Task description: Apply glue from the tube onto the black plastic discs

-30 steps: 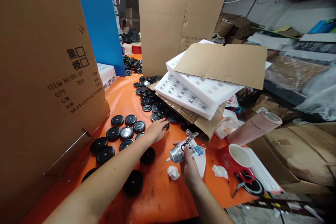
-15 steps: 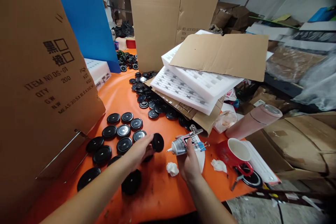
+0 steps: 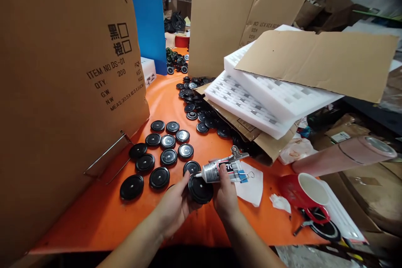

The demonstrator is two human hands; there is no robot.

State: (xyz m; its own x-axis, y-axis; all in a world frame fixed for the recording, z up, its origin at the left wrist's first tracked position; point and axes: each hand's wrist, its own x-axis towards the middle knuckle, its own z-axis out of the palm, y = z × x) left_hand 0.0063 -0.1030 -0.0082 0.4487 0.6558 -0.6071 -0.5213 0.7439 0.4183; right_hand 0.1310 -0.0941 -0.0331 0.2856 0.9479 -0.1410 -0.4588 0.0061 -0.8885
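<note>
Above the tabletop (image 3: 103, 222), the left hand (image 3: 176, 205) grips a disc (image 3: 201, 191), the right hand (image 3: 226, 197) a crosswise tube (image 3: 212, 172), its nozzle (image 3: 198, 174) pointing left over the disc's rim.

Workshop: an orange table (image 3: 163, 100) carries black discs (image 3: 168, 157), some in loose rows, others heaped. A carton (image 3: 63, 92) printed with item number and quantity, white foam trays (image 3: 251, 106) and a clipped tube (image 3: 212, 173) show batch work.
</note>
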